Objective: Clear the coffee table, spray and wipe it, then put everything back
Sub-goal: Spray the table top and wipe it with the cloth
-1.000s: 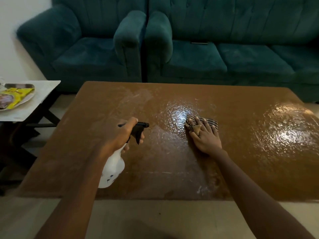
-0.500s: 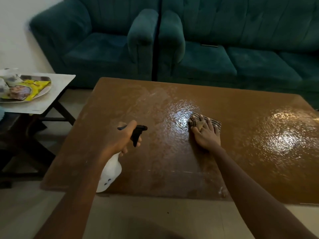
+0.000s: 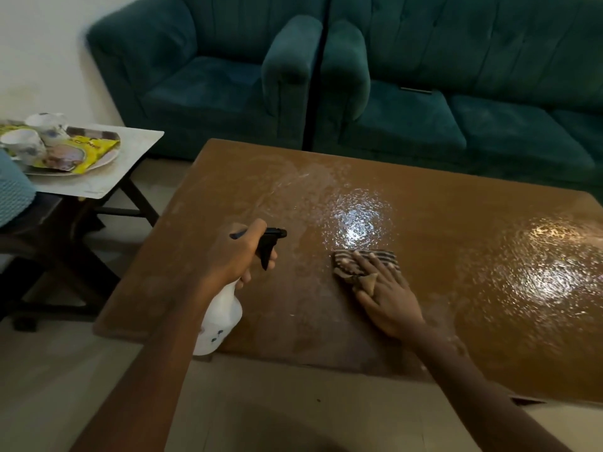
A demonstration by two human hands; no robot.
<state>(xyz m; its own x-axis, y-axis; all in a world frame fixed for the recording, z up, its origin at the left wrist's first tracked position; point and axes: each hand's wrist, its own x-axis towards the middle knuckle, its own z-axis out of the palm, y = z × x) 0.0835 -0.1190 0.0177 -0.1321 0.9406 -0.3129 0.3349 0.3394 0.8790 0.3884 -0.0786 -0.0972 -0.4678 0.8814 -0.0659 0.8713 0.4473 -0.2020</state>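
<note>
One left hand and one right hand are working over the one coffee table, both arms reaching in from the near edge. The left hand is grasping the single spray bottle, with its fingers curled round the neck under the black trigger head. The white body is hanging tilted over the table's near left part, not touching the top, and the nozzle is pointing right. The right hand is lying flat with straight fingers, pressing down on the one striped cloth, which is resting on the tabletop near the middle. A tuft of the cloth is sticking up between two fingers. Two wet patches are shining on the brown top: one just beyond the cloth, and another well off to the right. A pale smear is running from the first patch toward the far left corner. A small side table is standing to the left, apart from the coffee table, and is carrying one plate. Two cups and one yellow packet are sitting on it. Behind the coffee table, one green armchair and one green sofa are standing side by side with their arms nearly touching. One thin dark item is lying on the sofa seat, too small to identify.
</note>
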